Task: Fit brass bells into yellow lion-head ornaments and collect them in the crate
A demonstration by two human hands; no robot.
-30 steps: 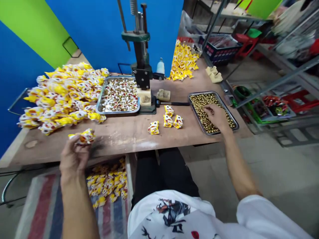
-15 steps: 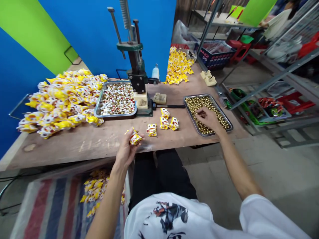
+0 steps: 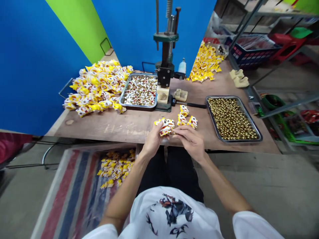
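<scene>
Lion-head ornament (image 3: 163, 127) pinched in our left hand (image 3: 153, 141), just over the table edge.

Our hands are together: the left clamps the yellow-and-white figure up off the wooden table (image 3: 104, 127), within reach of our right hand (image 3: 189, 141), whose fingers meet its side, though we cannot tell if they grip. Three similar lions (image 3: 185, 119) stand just beyond, then a steel tray (image 3: 250, 119) of gold-coloured beads and a hand press (image 3: 164, 59).

Yellow-and-white lion-faced packet (image 3: 163, 127) in the left hand (image 3: 153, 142), right hand (image 3: 190, 141) just beside

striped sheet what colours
The striped sheet shows red, blue and white; head view.
</scene>
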